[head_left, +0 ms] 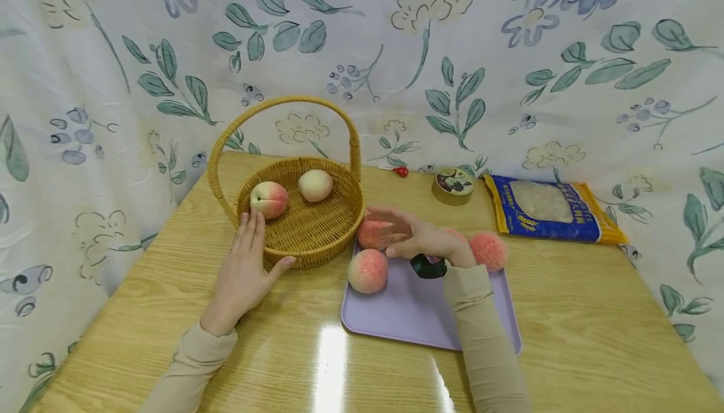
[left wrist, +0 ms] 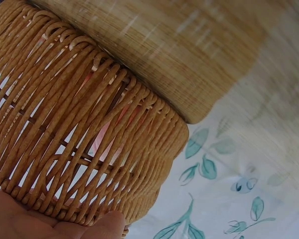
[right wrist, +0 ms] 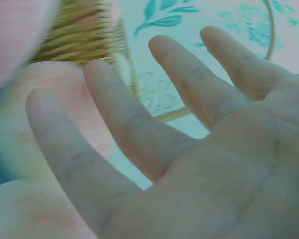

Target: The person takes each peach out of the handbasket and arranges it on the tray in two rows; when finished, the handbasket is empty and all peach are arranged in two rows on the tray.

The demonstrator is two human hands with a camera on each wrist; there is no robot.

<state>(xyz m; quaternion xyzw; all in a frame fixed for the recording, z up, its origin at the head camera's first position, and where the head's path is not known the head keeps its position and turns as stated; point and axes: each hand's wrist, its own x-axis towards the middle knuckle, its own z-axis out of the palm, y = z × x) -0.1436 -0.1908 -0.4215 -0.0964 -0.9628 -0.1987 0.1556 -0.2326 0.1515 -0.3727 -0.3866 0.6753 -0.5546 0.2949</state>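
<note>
- The wicker basket (head_left: 317, 257) stands upright on the table (head_left: 271, 363); inside it lie a blushed peach (head_left: 269, 200), toward its left side, and a cream peach (head_left: 315, 185), toward its far side.
- The left hand (head_left: 243, 275) rests at the basket's near-left rim, fingers straight and thumb spread, touching the rim without curling round it.
- The right hand (head_left: 424, 237) is to the basket's right, fingers extended and apart, holding nothing.
- The pink peach (head_left: 369, 237) lies just beside the basket's right wall, at the tray's far-left corner. It is on the basket side of the right hand, partly under its fingers; whether they touch is unclear. Being round, it shows no long axis.
- The right hand is much the nearer to it; the basket separates it from the left.
- On the lilac tray (head_left: 407, 315), right of the basket, a pale-sided peach (head_left: 368, 271) sits closer to the wearer.
</note>
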